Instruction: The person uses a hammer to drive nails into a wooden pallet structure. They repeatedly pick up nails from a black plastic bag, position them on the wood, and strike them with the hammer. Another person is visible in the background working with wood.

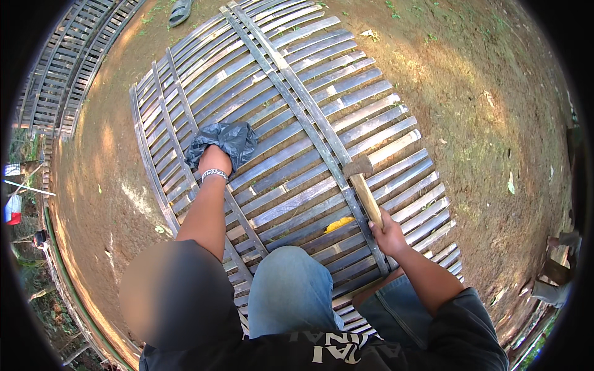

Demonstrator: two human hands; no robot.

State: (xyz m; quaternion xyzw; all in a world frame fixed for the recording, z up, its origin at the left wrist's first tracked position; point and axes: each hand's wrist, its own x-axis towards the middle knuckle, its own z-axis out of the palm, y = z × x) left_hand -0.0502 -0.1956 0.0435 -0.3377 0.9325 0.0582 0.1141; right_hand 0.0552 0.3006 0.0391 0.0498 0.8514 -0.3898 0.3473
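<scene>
My left hand (215, 159) reaches into a crumpled black plastic bag (230, 143), which lies on a slatted bamboo panel (291, 213). The bag hides its fingers, so their hold cannot be seen. Lower right, my right hand (388, 235) is closed round the wooden handle of a hammer (367, 199). The hammer's blocky head rests at or just above the long paired strips that cross the slats. Many narrow slats lie side by side with gaps between them, and further crosswise strips run along the panel's left part.
My jean-clad knee (291, 290) is over the panel's near part. A yellow leaf (339, 224) lies on the slats. Bare brown soil (476, 154) surrounds the panel. A dark sandal (180, 12) lies beyond it, and another slatted panel (68, 68) is at the far left.
</scene>
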